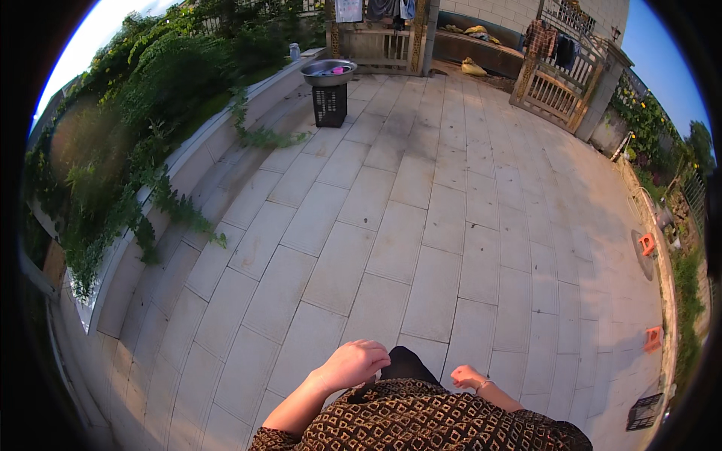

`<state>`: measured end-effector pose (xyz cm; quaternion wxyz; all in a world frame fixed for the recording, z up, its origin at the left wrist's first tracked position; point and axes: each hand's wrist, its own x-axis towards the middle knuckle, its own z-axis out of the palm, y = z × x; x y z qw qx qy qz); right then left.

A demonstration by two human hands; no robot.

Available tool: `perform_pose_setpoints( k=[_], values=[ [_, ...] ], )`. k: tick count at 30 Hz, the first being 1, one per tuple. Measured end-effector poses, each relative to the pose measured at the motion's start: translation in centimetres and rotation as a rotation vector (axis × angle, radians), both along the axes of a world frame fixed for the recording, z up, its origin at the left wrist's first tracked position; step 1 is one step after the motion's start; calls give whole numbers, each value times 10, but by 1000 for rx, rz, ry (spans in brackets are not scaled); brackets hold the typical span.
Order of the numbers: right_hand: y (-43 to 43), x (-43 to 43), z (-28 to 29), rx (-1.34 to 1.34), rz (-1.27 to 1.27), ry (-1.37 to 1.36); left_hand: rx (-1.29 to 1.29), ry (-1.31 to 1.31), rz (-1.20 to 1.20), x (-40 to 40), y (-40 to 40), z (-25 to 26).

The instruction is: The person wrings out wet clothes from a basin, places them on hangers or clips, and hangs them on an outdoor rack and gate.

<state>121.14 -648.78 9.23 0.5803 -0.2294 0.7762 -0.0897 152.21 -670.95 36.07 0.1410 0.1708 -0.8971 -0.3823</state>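
Observation:
My left hand [361, 361] is in front of my body at the lower middle, back of the hand up and fingers curled. A small pale patch shows under its fingers, and I cannot tell whether it is something held. To the right, my right hand [467, 376] hangs loosely curled, with a bracelet [484, 385] at the wrist and nothing visible in it. Between the hands a dark-clad knee [407, 363] juts forward below my patterned top [417, 420]. Pale paving slabs [389, 242] stretch ahead.
A metal basin [329, 79] with a pink item stands on a black plastic crate [330, 106]. Vines [186, 208] spill over the left planter wall [127, 299]. Orange stools [646, 244] and another black crate [645, 411] line the right edge. Laundry hangs on the wooden gates [555, 93].

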Motion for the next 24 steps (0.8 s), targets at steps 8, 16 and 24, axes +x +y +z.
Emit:
perform_pose_setpoints(
  k=[8,16,24],
  values=[
    [-69,-145,-135,24,1362,365,-1,39,-221,-110,-218,-58],
    [-513,-164,12,-65,60,97,40,-306,23,-143,-424,-15],
    [-836,-155,25,-403,181,28,43,-523,538,-127,-656,-53]
  ],
)
